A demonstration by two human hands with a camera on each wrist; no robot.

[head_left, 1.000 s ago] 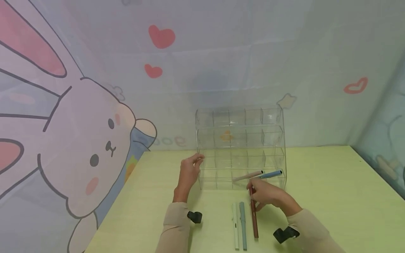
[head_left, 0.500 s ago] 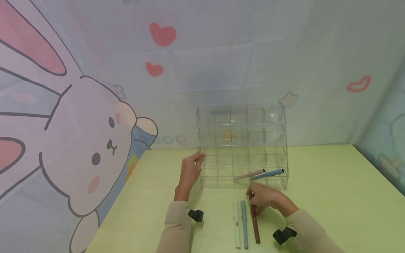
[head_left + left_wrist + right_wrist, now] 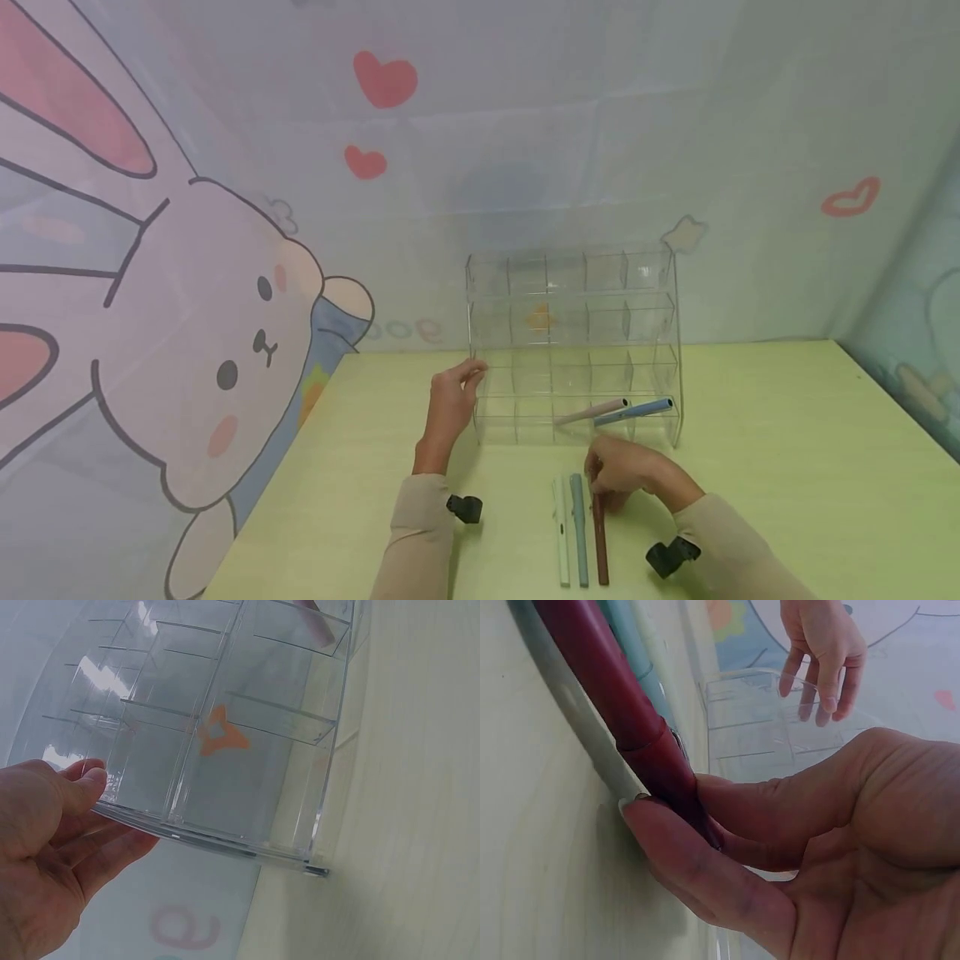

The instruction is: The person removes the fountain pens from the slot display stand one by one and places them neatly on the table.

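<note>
My right hand (image 3: 628, 468) pinches the upper end of a dark red pen (image 3: 601, 546) between thumb and fingers, low over the table. In the right wrist view the thumb and fingertips close round the red pen (image 3: 604, 671). My left hand (image 3: 448, 407) holds the left side of a clear acrylic rack (image 3: 551, 392), which has several rows of compartments. The left wrist view shows the thumb and fingers at the edge of the rack (image 3: 180, 834). A pinkish pen (image 3: 596, 412) and a blue pen (image 3: 637, 412) lean to the right in the rack's bottom row.
A pale green pen (image 3: 563, 533) and a grey-green pen (image 3: 580, 533) lie side by side, left of the red one. The light yellow table (image 3: 787, 467) ends at a printed fabric backdrop (image 3: 750, 167) behind the rack.
My right hand has drawn the red pen slightly toward me. The pen's near end has swung left, so it lies almost parallel to the other two. My left hand stays on the rack.
</note>
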